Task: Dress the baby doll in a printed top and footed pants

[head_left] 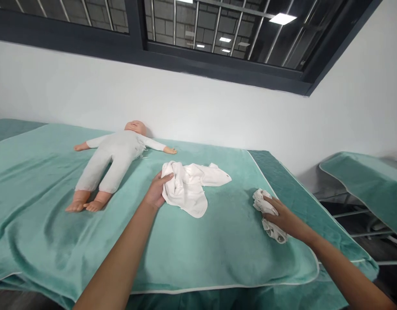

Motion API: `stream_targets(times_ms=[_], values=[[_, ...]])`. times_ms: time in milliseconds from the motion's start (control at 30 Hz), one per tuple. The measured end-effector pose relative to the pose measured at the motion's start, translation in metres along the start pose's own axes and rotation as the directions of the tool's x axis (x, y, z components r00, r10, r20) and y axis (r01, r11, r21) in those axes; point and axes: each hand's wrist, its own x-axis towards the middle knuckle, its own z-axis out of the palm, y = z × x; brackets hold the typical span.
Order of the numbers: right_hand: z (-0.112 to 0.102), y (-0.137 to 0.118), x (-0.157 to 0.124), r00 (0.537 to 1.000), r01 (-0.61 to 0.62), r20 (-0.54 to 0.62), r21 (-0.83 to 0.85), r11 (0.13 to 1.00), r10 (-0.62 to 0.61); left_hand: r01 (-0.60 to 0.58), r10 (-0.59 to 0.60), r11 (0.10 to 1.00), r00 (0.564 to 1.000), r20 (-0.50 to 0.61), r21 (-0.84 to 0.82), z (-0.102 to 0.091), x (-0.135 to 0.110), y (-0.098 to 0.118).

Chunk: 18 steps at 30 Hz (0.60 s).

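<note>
My left hand point(159, 187) grips the left edge of a rumpled white cloth garment point(192, 187), thumb on top and fingers underneath. The garment lies partly spread on the green blanket, with one narrow part stretching to the right. Over on the right, my right hand point(280, 217) is closed on a bunched white cloth point(266, 211) with small dark marks, resting on the blanket. A baby doll point(116, 150) with a white cloth body lies on its back to the left, arms spread and feet toward me. Neither hand touches it.
A green blanket point(224, 254) with pale piping covers the bed, its left side wrinkled. Behind stands a white wall point(198, 112) below a dark-framed window point(218, 64) with metal bars. Another green-covered bed point(373, 181) is at the right, across a gap.
</note>
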Motion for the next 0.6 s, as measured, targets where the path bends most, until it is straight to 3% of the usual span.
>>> stream_targets(times_ms=[100,133,233,367,467,533,600], values=[[-0.017,-0.014,0.003,0.985,-0.039,0.164,-0.138,0.99,0.062,0.049,-0.051,0.994,0.998,0.021,0.1,0.002,-0.006,0.005],[-0.023,-0.024,0.005,0.984,-0.038,0.162,-0.176,0.984,0.068,0.066,-0.07,0.99,0.997,0.032,0.127,0.004,-0.008,0.009],[-0.031,-0.067,0.011,0.986,0.111,0.146,-0.183,0.977,-0.084,0.072,-0.086,0.974,0.994,0.059,0.215,0.011,-0.02,0.033],[-0.021,-0.151,0.022,0.904,0.411,0.113,0.046,0.91,-0.414,0.027,-0.116,0.909,0.975,0.19,0.416,0.036,-0.044,0.08],[-0.018,-0.218,0.032,0.778,0.577,0.039,0.35,0.738,-0.627,-0.031,-0.193,0.817,0.926,0.325,0.576,0.062,-0.065,0.113],[-0.023,-0.254,0.038,0.693,0.619,0.031,0.485,0.618,-0.72,-0.087,-0.238,0.741,0.893,0.382,0.665,0.077,-0.078,0.132],[-0.035,-0.277,0.043,0.689,0.573,0.045,0.577,0.582,-0.723,-0.165,-0.233,0.637,0.89,0.392,0.753,0.089,-0.089,0.15]])
